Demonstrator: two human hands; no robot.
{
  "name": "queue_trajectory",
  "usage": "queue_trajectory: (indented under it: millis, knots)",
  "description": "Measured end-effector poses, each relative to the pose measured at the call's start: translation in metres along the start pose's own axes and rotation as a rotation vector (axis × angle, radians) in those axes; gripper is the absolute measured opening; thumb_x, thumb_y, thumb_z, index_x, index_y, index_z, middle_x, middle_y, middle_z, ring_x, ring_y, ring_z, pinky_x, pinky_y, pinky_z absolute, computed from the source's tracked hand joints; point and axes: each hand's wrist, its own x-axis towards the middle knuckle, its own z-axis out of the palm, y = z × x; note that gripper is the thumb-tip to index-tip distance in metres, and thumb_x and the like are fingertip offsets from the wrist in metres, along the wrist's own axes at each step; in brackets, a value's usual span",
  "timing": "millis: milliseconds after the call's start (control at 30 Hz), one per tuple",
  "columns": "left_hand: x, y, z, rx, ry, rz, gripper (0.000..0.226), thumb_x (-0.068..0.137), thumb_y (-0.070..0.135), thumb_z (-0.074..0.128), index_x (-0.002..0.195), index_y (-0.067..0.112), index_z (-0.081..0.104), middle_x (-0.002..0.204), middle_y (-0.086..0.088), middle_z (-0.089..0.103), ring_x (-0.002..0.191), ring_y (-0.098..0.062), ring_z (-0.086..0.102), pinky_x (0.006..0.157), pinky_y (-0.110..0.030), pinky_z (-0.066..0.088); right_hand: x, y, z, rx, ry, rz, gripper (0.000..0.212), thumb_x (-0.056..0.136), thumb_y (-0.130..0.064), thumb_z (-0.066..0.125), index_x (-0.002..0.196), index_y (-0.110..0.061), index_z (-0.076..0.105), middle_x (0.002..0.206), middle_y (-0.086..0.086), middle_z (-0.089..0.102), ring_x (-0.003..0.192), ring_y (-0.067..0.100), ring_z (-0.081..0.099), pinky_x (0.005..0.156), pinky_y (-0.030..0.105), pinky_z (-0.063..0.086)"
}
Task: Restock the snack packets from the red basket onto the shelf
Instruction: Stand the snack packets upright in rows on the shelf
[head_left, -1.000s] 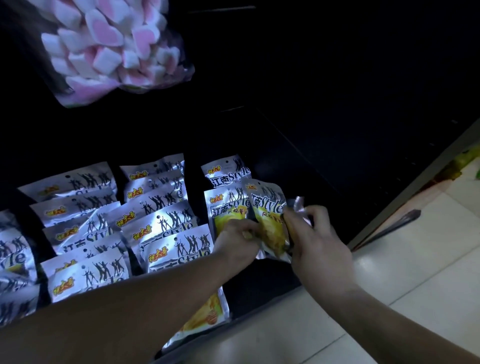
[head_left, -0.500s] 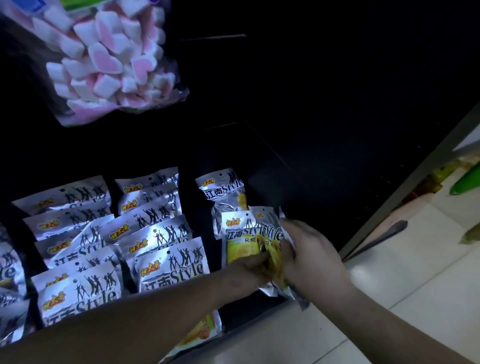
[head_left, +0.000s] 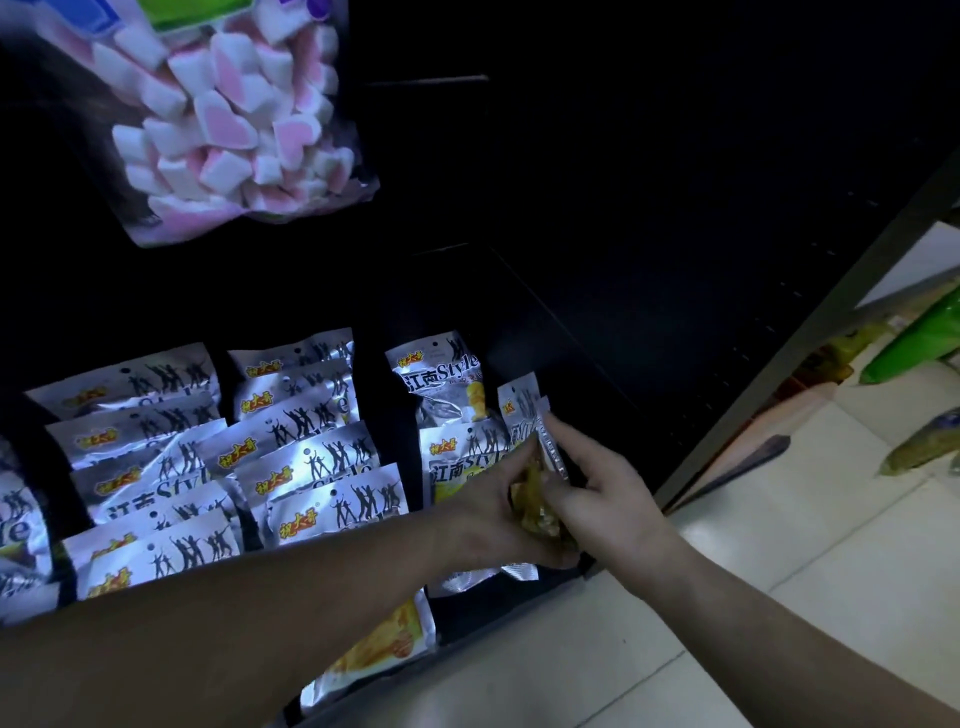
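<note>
The left hand (head_left: 488, 519) and right hand (head_left: 610, 501) together pinched one snack packet (head_left: 537, 488), standing edge-up at the shelf's (head_left: 582, 353) front edge, long axis pointing toward the back.

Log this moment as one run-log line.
left hand: grips snack packet | right hand: holds same packet | where: over rightmost row, shelf front | red basket: not in view

Pale tiled floor (head_left: 857, 519), dim light
</note>
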Motion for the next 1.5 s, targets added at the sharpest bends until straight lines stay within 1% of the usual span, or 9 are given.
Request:
queue_trajectory:
  millis: [133,333,433,633,833,1000,1200,1333,1500]
  knots:
    - [0.001,0.013,0.008,-0.122,0.098,0.066,0.068,0.087,0.0,0.073,0.141,0.035,0.05,0.095,0.015,0.062,0.078,0.011,0.062,0.075,-0.01,0.049,-0.006,-0.008,-0.007,0.069,-0.055,0.047,0.068,0.089,-0.003,0.06,0.141,-0.046,0.053,0.135,-0.022,0.061,0.117,-0.009,0.057,0.103,0.017,0.045]
    - [-0.007,0.034,-0.003,-0.183,0.088,-0.081,0.03,0.091,0.038,0.069,0.12,0.048,0.066,0.119,0.009,0.073,0.112,-0.011,0.069,0.086,-0.033,0.06,-0.013,-0.022,-0.026,0.209,-0.136,0.066,0.042,0.101,-0.011,0.051,0.134,-0.033,0.062,0.126,-0.017,0.068,0.113,-0.008,0.061,0.103,0.024,0.048]
    - [-0.007,0.04,-0.009,-0.281,0.163,-0.154,0.017,0.1,0.027,0.062,0.113,0.025,0.073,0.111,-0.009,0.076,0.1,-0.022,0.073,0.082,-0.04,0.064,-0.017,-0.025,-0.026,0.246,-0.124,0.027,0.032,0.105,-0.012,0.046,0.115,-0.034,0.067,0.104,-0.022,0.075,0.096,-0.008,0.068,0.08,0.018,0.056]
    - [-0.013,0.045,-0.032,-0.402,0.18,-0.223,0.022,0.107,0.021,0.051,0.106,0.015,0.072,0.098,-0.013,0.077,0.081,-0.023,0.071,0.067,-0.033,0.057,-0.018,-0.002,-0.023,-0.257,0.014,-0.112,0.064,0.094,-0.013,0.062,0.151,-0.034,0.04,0.14,-0.021,0.042,0.132,-0.004,0.038,0.102,0.006,0.029]
    - [-0.022,0.038,-0.053,-0.188,0.212,-0.207,0.038,0.102,0.031,0.06,0.14,0.025,0.057,0.139,-0.001,0.063,0.128,-0.018,0.056,0.121,-0.04,0.033,-0.014,0.004,-0.01,-0.224,-0.134,-0.222,0.083,0.088,-0.016,0.075,0.154,-0.043,0.032,0.154,-0.019,0.041,0.141,-0.006,0.036,0.116,0.02,0.033]
    - [-0.036,0.046,-0.06,-0.151,0.198,-0.187,0.011,0.102,0.036,0.06,0.101,0.032,0.07,0.093,0.014,0.073,0.092,-0.006,0.063,0.082,-0.025,0.049,-0.007,-0.008,0.0,-0.178,-0.09,-0.25,0.084,0.082,-0.017,0.083,0.15,-0.042,0.041,0.14,-0.012,0.052,0.131,0.0,0.05,0.111,0.028,0.043]
    - [-0.075,0.084,-0.065,-0.245,0.28,-0.151,0.01,0.091,0.036,0.07,0.089,0.026,0.074,0.095,0.006,0.075,0.085,-0.009,0.066,0.081,-0.024,0.051,-0.03,-0.05,0.009,-0.066,-0.096,-0.238,0.081,0.085,0.001,0.073,0.147,-0.04,0.042,0.122,-0.014,0.067,0.113,0.009,0.066,0.101,0.036,0.053]
    - [-0.128,0.106,-0.062,-0.468,0.289,-0.252,0.071,0.051,0.089,0.072,0.095,0.033,0.078,0.128,-0.003,0.07,0.118,-0.027,0.063,0.109,-0.047,0.042,-0.069,-0.091,0.021,-0.074,-0.127,-0.285,0.071,0.087,-0.016,0.069,0.147,-0.043,0.042,0.135,-0.021,0.06,0.127,0.002,0.056,0.11,0.038,0.045]
    - [-0.205,0.128,-0.045,-0.48,0.325,-0.107,0.033,0.095,0.06,0.058,0.112,0.035,0.07,0.108,0.019,0.068,0.094,0.007,0.063,0.076,-0.015,0.047,-0.118,-0.132,0.039,-0.101,-0.13,-0.278,0.054,0.093,-0.027,0.062,0.14,-0.047,0.047,0.125,-0.01,0.067,0.115,0.008,0.063,0.105,0.044,0.049]
